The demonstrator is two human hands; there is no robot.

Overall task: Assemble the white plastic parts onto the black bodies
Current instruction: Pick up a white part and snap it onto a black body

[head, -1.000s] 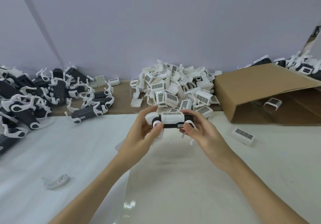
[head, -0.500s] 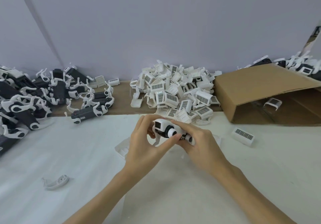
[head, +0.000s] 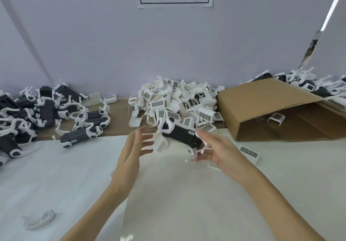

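A black body [head: 179,135] with white plastic parts clipped on both ends hangs tilted and blurred above the white sheet, between my hands. My right hand [head: 221,151] has its thumb and fingers around the body's lower right end. My left hand [head: 133,149] is just left of it, fingers spread, touching nothing. Behind them is a heap of loose white parts [head: 177,102] with barcode labels.
A pile of black bodies fitted with white parts [head: 46,109] fills the far left. An open cardboard box [head: 262,100] lies on its side at the right. One white labelled part [head: 250,152] sits by my right hand, and a white clip [head: 40,219] lies near left.
My left hand has let go of the body and spread its fingers. The body has swung up and tilted, held only at its right end. The camera has tipped upward.
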